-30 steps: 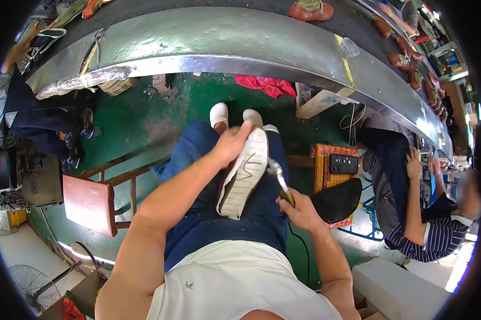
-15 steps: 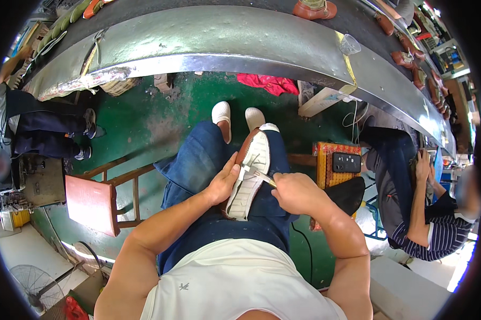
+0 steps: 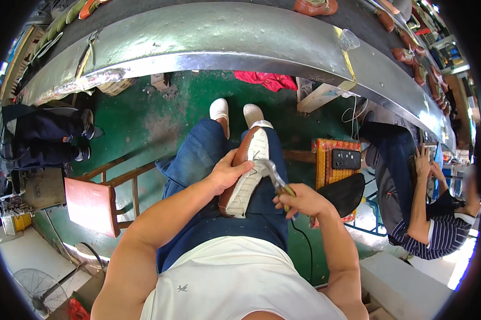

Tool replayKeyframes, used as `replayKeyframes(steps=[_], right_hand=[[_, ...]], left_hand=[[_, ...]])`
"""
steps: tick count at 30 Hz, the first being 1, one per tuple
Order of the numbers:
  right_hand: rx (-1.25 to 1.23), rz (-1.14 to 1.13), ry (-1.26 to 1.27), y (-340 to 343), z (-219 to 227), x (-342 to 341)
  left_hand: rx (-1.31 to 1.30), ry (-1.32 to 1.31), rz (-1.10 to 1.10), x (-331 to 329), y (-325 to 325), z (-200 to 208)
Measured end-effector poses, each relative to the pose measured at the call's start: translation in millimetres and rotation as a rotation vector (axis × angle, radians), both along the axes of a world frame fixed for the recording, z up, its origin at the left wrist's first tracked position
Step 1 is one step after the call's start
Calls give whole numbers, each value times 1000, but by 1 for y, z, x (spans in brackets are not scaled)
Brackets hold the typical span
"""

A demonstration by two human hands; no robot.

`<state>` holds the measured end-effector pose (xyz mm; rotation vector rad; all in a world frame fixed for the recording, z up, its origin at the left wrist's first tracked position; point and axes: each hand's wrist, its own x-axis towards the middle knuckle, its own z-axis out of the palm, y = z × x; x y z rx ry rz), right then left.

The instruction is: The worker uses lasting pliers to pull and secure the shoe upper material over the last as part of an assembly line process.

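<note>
A brown shoe (image 3: 243, 154) lies across my lap with its pale, ridged underside (image 3: 244, 190) facing up. My left hand (image 3: 229, 172) grips the shoe's left side, the thumb resting over onto the underside. In my right hand (image 3: 304, 199) is a pair of metal pincers (image 3: 275, 177), the fingers wrapped round its handles. The pincers' head lies over the right edge of the shoe's underside, about mid-length; blur hides whether it touches. White clogs (image 3: 219, 109) are on my feet beyond the shoe.
A long metal-edged bench (image 3: 192, 32) runs across the front, with brown shoes (image 3: 316, 6) on it. A padded stool (image 3: 93, 205) stands at left. At right, a phone (image 3: 346, 159) lies on a woven seat (image 3: 324, 175). A co-worker (image 3: 432, 229) sits further right.
My right hand has moved right and slightly down, and the pincers' head has swung round over the shoe's right edge. The left thumb has shifted further onto the underside.
</note>
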<state>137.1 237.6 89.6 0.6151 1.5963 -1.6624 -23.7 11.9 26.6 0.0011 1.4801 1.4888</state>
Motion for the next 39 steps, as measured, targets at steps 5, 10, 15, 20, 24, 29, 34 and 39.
replayKeyframes(steps=[5,10,15,20,24,29,34,39], right_hand=[[614,210,560,-18,15,-36],[642,238,601,-13,12,-42],[487,160,276,-13,14,-32],[445,517,289,-19,48,0],[698,575,599,-48,26,16],[848,649,658,-53,19,12],[706,395,694,-52,0,53],[450,394,331,-33,-4,52]], left_hand=[[-227,184,-127,2,15,14],[-348,265,-254,2,14,23],[-207,10,-264,-17,4,7],[-121,-96,-262,-24,9,5],[-54,-103,-283,-19,11,1],[-33,-94,-245,-19,4,-22],[-159,97,-338,-11,1,-4],[8,470,-471,21,-37,-2]])
